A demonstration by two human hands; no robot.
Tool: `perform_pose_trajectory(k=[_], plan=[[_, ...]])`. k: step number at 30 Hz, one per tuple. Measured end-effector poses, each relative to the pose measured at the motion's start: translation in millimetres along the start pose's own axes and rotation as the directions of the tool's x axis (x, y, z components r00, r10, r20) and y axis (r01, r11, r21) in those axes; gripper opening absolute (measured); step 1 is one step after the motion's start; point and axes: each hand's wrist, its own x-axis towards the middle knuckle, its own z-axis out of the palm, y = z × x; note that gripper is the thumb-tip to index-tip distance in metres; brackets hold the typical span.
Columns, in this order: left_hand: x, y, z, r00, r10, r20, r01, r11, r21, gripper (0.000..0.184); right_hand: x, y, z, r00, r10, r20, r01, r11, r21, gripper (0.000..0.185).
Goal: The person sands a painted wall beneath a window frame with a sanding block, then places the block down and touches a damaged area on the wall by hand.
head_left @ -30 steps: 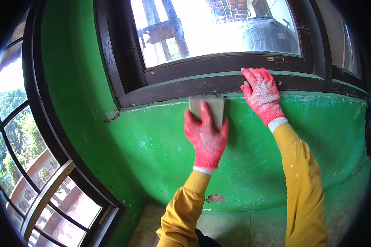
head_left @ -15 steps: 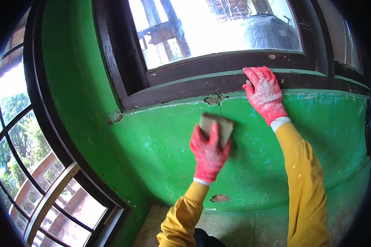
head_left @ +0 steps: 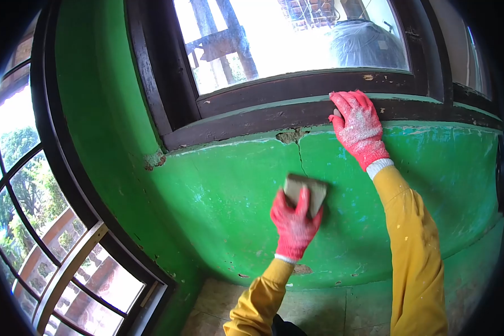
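My left hand, in a red glove dusted with white, presses a beige-grey sanding block against the green wall. Its fingers are closed around the block's lower part. The block is tilted and lies just below a thin crack. Up on the dark wooden window sill rests my right hand, in a matching red glove with heavier white dust. Its fingers lie over the sill, open, and hold no tool. Yellow sleeves cover both arms.
Chipped plaster shows at the top of the crack, with another broken patch at the left corner. A barred window stands at the left. Behind the upper glass is a plastic-wrapped object. Floor tiles run along the wall's foot.
My left hand has slid the sanding block down and a little to the right along the wall. My right hand stays on the sill.
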Motion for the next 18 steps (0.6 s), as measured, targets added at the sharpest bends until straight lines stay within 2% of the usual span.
perform_pose_trajectory(k=[1,3,6,10,12,15,18], plan=[[41.9,4.8,-8.1,0.997,-0.083,0.007,0.082,0.997,0.009,0.085,0.7,-0.2,-0.6,1.000,0.008,0.002,-0.008,1.000,0.001,0.044],[109.3,9.7,-11.4,0.977,-0.163,-0.135,0.169,0.985,0.030,0.084,0.9,0.1,-1.0,1.000,0.011,0.004,-0.011,1.000,0.001,0.043],[115.7,10.9,-4.0,0.965,-0.156,-0.212,0.159,0.987,-0.002,0.083,0.5,1.0,0.5,1.000,0.016,0.015,-0.016,1.000,-0.004,0.042],[-31.6,-3.6,16.6,0.995,0.089,0.042,-0.086,0.994,-0.061,0.082,0.7,-2.3,1.2,1.000,0.012,0.008,-0.012,1.000,-0.020,0.042],[-69.7,-17.4,15.7,0.994,0.106,0.028,-0.105,0.994,-0.041,0.082,0.4,0.7,1.5,1.000,0.001,-0.012,-0.001,0.999,-0.035,0.041],[-8.7,-23.1,-4.8,0.996,0.076,0.046,-0.076,0.997,-0.003,0.081,0.5,-2.3,-3.9,1.000,0.006,0.007,-0.006,0.999,-0.031,0.041],[97.8,-33.1,-16.2,0.977,-0.125,-0.173,0.136,0.989,0.050,0.085,0.4,-1.2,-3.1,1.000,0.003,-0.005,-0.003,1.000,-0.024,0.041]])
